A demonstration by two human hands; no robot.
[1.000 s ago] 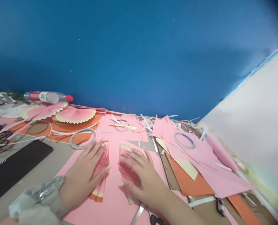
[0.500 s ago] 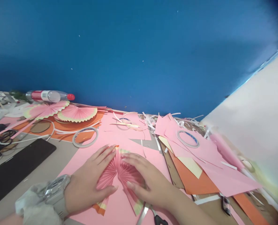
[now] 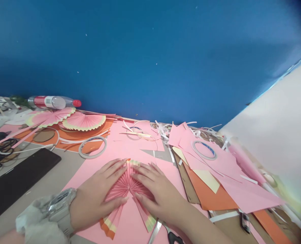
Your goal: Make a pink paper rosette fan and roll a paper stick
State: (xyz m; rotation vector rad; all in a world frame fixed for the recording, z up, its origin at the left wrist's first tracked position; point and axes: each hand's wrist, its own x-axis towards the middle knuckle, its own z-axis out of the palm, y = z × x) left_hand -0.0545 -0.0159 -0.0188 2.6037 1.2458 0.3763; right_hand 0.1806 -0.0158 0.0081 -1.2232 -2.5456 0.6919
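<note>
A pleated pink paper fan (image 3: 129, 184) with yellow and orange edges lies spread on a pink paper sheet (image 3: 126, 228). My left hand (image 3: 102, 191), with a watch at the wrist, rests flat over the fan's left half, fingers stretched out. Over the right half lies my right hand (image 3: 156, 193), its fingers also extended and pressing on the pleats. Parts of the fan are hidden under both palms; its lower ends show below them. Scissors (image 3: 155, 232) lie partly under my right forearm.
Tape rolls (image 3: 92, 156) (image 3: 204, 150) lie on the papers. Finished-looking pleated fans (image 3: 85, 122) and a plastic bottle (image 3: 56, 102) are at the back left. A black phone-like slab (image 3: 23, 183) sits left. Pink sheets (image 3: 231, 173), orange paper (image 3: 211, 196) and a cutter (image 3: 245, 222) lie right.
My right hand has shifted slightly and lies flatter on the fan, its fingers more spread. The fan's lower left end has fanned out a little wider. My left hand has hardly moved.
</note>
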